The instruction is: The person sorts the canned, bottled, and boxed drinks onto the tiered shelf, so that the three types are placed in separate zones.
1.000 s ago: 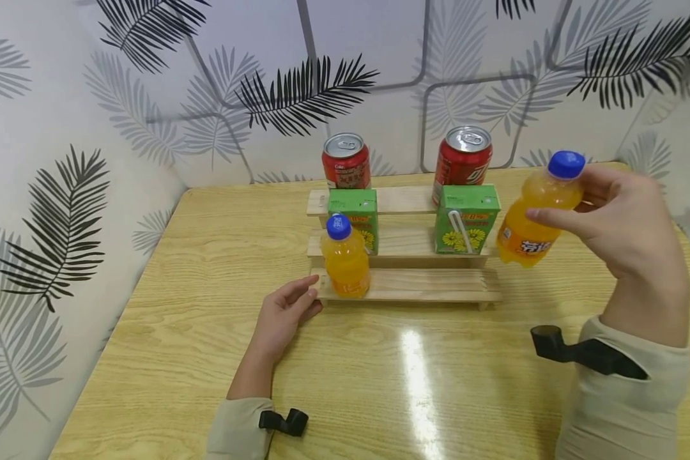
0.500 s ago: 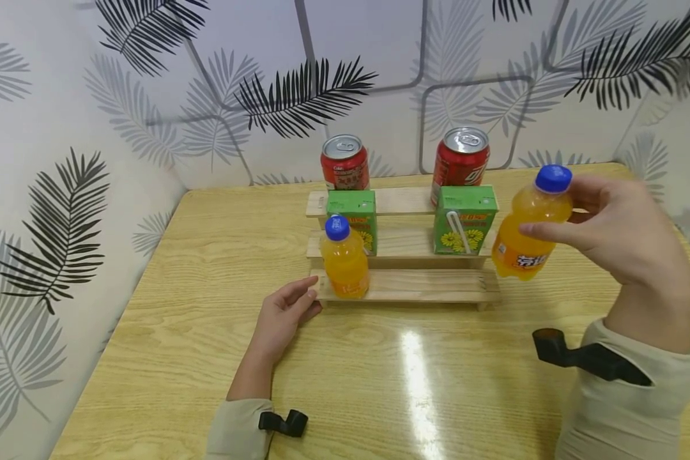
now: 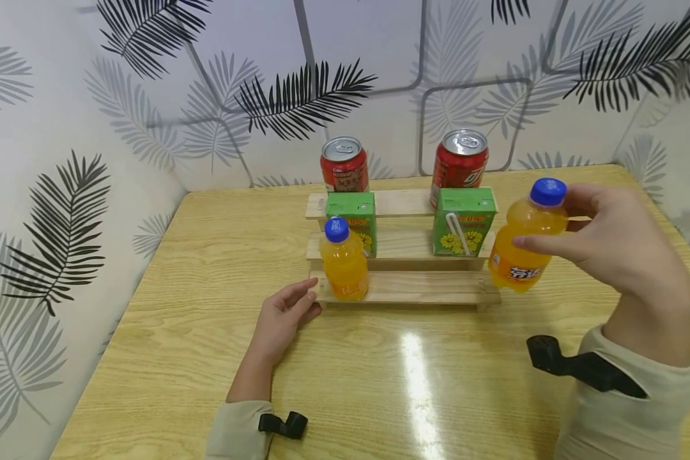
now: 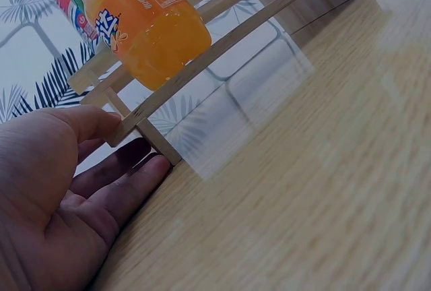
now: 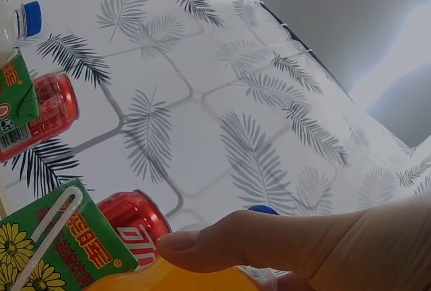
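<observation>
My right hand [image 3: 627, 243] holds a bottle of orange soda [image 3: 520, 255] with a blue cap, thumb across its front. The bottle is slightly tilted, above the table just right of a three-step wooden rack [image 3: 420, 294]. In the right wrist view, the thumb [image 5: 222, 240] lies across the bottle, which is mostly cut off. My left hand [image 3: 284, 316] holds the left end of the rack's lowest step, with fingers [image 4: 138, 183] low beside the leg. Another orange soda bottle [image 3: 345, 265] stands upright on that step's left end.
Two green drink cartons, one left [image 3: 353, 211] and one right [image 3: 464, 223], stand on the middle step. Two red cola cans, one left [image 3: 345, 169] and one right [image 3: 460, 163], stand on the top step. A leaf-patterned wall [image 3: 379, 108] rises behind the wooden table [image 3: 207, 255].
My right hand has lowered the soda bottle and brought it slightly left, toward the rack's lowest step. The left hand keeps its place at the rack's end.
</observation>
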A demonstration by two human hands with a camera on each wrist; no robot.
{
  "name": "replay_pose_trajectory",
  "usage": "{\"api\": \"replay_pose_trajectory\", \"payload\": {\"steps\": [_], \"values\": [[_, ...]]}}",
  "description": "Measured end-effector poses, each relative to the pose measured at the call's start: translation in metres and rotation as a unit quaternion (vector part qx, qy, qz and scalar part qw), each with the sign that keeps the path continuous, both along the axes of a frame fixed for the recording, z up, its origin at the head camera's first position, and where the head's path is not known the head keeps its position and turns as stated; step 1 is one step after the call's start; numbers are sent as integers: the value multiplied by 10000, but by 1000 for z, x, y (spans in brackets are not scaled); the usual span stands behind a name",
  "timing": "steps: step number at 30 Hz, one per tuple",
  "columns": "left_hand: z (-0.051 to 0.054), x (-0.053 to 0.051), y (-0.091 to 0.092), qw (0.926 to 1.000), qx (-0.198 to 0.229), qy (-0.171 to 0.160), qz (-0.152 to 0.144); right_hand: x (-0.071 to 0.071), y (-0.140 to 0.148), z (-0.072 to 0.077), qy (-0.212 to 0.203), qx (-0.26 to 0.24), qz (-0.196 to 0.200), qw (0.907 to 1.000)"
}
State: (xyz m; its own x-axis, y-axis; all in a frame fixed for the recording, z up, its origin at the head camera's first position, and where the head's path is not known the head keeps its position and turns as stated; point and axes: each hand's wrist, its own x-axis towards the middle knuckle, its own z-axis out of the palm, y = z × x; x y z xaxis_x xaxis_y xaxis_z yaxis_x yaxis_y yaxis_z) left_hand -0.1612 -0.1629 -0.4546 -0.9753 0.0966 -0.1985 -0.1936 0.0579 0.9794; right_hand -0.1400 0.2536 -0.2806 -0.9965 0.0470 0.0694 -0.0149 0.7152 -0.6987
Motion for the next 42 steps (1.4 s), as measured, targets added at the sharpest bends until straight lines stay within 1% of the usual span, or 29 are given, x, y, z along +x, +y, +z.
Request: {"api": "replay_pose_trajectory", "payload": {"steps": [7,13,15,25,35,42], "values": [[-2,0,1,10000,-18,75,-3,3,-7,3,-142,171,77,9997],[-2,-1,-1,10000,-37,3,-25,1,-14,1,-274,389,301,9984],[-2,-1,-1,10000,-48,-5,-26,2,-17,1,-251,439,323,9982],[-2,0,-1,10000,32,1,-19,4,-36,3,-277,711,261,9967],[-1,0,0,10000,68,18,-30,3,-53,1,-1,699,303,9971],[-2,-1,-1,9999,98,13,-34,2,-64,0,-199,744,308,9966]]}}
